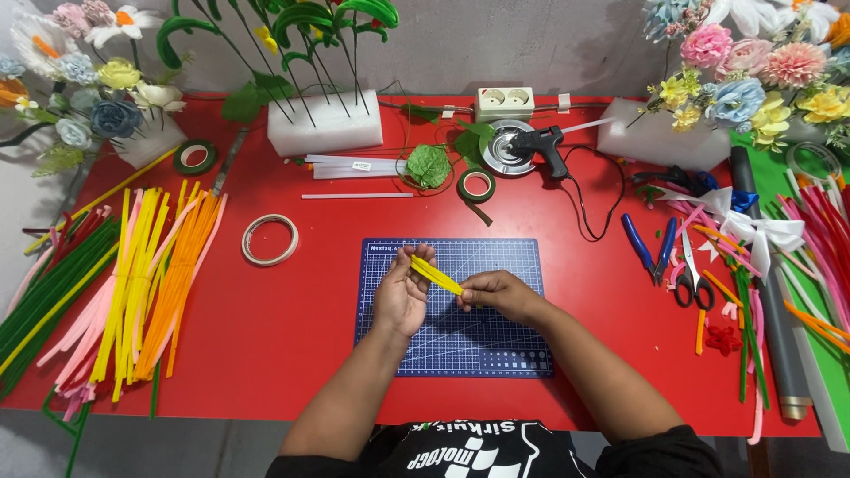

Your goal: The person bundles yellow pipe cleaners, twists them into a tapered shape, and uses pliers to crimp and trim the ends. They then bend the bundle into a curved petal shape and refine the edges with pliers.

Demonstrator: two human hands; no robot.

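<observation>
Both hands work over the blue cutting mat (496, 341), which lies near the counter's (292, 354) front edge, centred. Left hand (403, 296) fingers clamped on one end of a short bundle of yellow pipe cleaners (436, 274); right hand (498, 292) fingers pinched together on the other end. The bundle is held just above the mat's rear half, slanting.

Bare red counter flanks the mat on both sides. Toward the left edge: piles of pipe cleaners (133, 283), and a tape roll (270, 240) between them and the mat. Toward the right edge: scissors (692, 281) and pliers (646, 246). Behind the mat: a glue gun (542, 144) and a green tape roll (476, 186), well apart from the hands.
</observation>
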